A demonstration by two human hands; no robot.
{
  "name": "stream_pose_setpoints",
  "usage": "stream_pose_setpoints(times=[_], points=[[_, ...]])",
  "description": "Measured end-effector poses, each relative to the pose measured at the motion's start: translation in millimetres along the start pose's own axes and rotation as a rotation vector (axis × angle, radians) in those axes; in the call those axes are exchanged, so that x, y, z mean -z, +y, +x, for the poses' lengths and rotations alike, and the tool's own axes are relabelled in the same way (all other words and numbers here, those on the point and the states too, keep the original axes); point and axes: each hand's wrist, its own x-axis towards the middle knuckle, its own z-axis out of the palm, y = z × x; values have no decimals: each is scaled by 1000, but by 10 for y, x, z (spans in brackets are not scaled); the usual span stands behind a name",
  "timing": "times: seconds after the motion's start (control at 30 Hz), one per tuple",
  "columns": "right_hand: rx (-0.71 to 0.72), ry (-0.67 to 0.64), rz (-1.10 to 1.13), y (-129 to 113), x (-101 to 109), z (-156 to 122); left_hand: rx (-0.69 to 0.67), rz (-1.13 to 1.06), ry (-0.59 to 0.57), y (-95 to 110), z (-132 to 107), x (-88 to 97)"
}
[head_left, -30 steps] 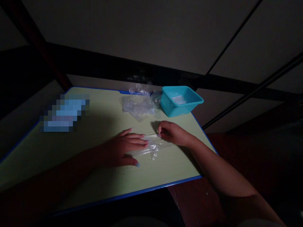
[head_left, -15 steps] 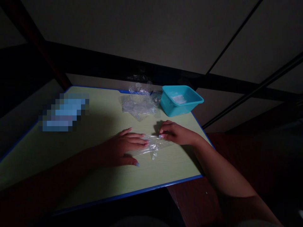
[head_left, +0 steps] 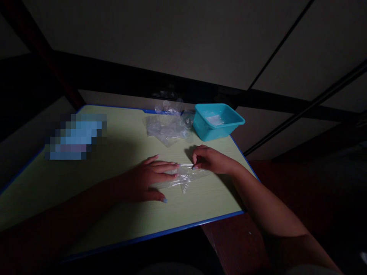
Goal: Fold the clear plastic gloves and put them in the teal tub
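A thin clear plastic glove point(head_left: 187, 175) lies on the tabletop between my hands, and a small pointed part of it sticks out towards me. My left hand point(head_left: 149, 177) rests flat over its left end, fingers stretched out and thumb apart. At the upper right edge of the glove, my right hand point(head_left: 208, 158) is closed in a pinch, thumb and index finger together on the film. Farther back is a loose pile of similar clear plastic gloves point(head_left: 166, 128), some with finger shapes hanging over the table's far edge.
A turquoise plastic basket point(head_left: 215, 131) stands at the back right corner, with a whitish packet point(head_left: 215, 120) inside. A blurred-out bluish object point(head_left: 76, 137) lies at the left. The pale table point(head_left: 129, 217) has a blue rim and stands against dark panels.
My right thumb and index finger have drawn closer together on the film's upper edge, which looks straighter. My left hand stays flat on the glove. The view has shifted slightly.
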Motion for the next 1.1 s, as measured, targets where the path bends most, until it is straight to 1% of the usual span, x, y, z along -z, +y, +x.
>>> stream_pose_setpoints(times=[0.1, 0.2, 0.27, 0.33, 0.47, 0.6, 0.73, 0.83, 0.93, 1.1], points=[[17, -38, 93, -19, 1, 2, 1, 5, 3, -14, -3, -2], [-51, -84, 151, -32, 3, -5, -19, -6, 31, -15, -1, 6], [-86, -97, 154, -39, 10, -12, -38, -23, 73, -7, 2, 11], [-92, -80, 134, -50, 22, -20, -47, -50, 121, 4, 3, 11], [-138, -66, 88, -76, 45, -30, -15, -71, 183, 23, 8, 9], [-189, -82, 34, -71, 44, -29, -44, -55, 170, 28, 12, 17], [-210, -7, -20, -38, 33, -26, -59, -42, 142, 14, -1, 8], [-173, 91, 41, -46, 31, -25, -49, -28, 114, -2, -14, -8], [-86, 172, 86, -96, 24, -24, -46, -21, 103, -14, -17, -23], [64, 186, 89, -152, -18, -22, -43, -8, 101, -16, -12, -35]])
